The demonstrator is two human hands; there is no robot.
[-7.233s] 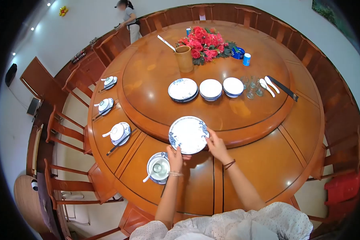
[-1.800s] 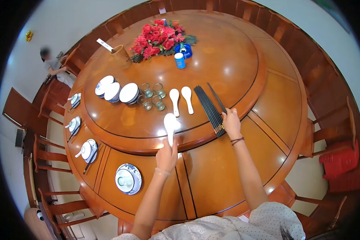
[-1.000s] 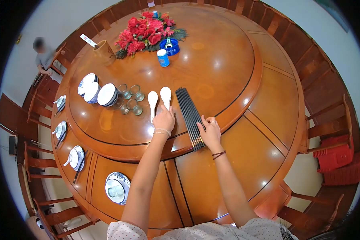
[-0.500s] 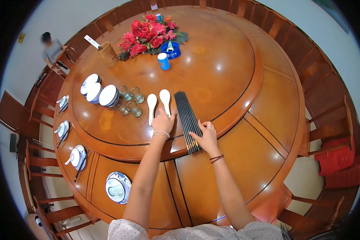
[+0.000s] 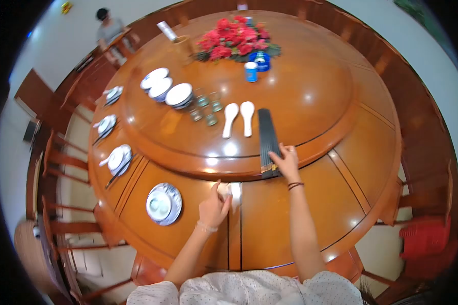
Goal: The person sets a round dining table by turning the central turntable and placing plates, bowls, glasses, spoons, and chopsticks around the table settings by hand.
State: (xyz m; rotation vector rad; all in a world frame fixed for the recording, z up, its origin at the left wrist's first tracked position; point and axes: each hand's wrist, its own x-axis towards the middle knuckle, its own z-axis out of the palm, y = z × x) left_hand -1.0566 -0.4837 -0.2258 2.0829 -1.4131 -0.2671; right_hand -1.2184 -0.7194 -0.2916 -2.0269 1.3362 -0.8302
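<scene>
My left hand [image 5: 215, 207] is over the near table area, below the turntable edge, its thumb and index finger apart and nothing visible between them. Black chopsticks [image 5: 268, 137] lie in a bundle on the turntable, lower ends at its rim. My right hand [image 5: 286, 163] grips the bundle's right side near those ends. Left of the chopsticks rest two visible white spoons, one [image 5: 247, 118] nearer them and the other [image 5: 230, 120] farther left. A plate [image 5: 177, 203] with a bowl and a small glass [image 5: 161, 204] stands left of my left hand.
Several small glasses [image 5: 211, 119], stacked bowls [image 5: 179, 95] and plates [image 5: 154, 78] stand on the turntable [image 5: 310, 122]. Behind are red flowers [image 5: 236, 40], a blue can [image 5: 251, 72] and a brown holder [image 5: 182, 48]. Place settings line the left side. A person [image 5: 112, 33] stands back left.
My left hand, earlier holding a spoon and then beside the spoons, has drawn back toward me. My right hand stays at the chopsticks. Table items appear farther right as the view has shifted.
</scene>
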